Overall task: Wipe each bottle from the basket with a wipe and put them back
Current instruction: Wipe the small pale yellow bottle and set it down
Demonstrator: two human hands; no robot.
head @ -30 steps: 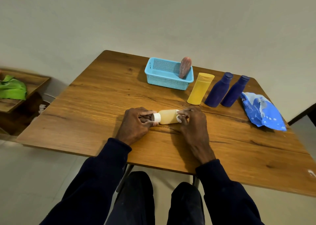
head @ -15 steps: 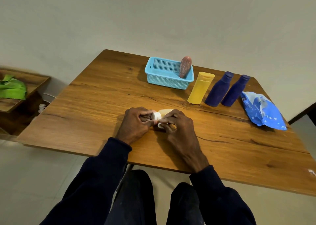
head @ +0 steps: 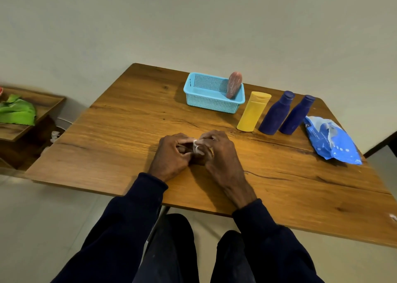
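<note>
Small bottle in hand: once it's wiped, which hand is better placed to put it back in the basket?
Right, probably. The right hand has its grip over the bottle body, and the blue basket sits straight ahead of it. The left hand only pinches the cap end and lies further left.

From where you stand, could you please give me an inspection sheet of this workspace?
Surface: wooden table, grain with dark crack lines.
Job's things: blue basket holds one pinkish bottle leaning in its right corner; yellow bottle, dark blue bottle and second dark blue bottle stand beside it; blue wipe packet lies to their right.
Clutter: small white scrap at the table's right edge.
Hands: left hand and right hand meet, fingers curled round a white wipe and a mostly hidden small bottle.
Cables: nothing seen.
Surroundings: green cloth on a side shelf; plain wall.
</note>
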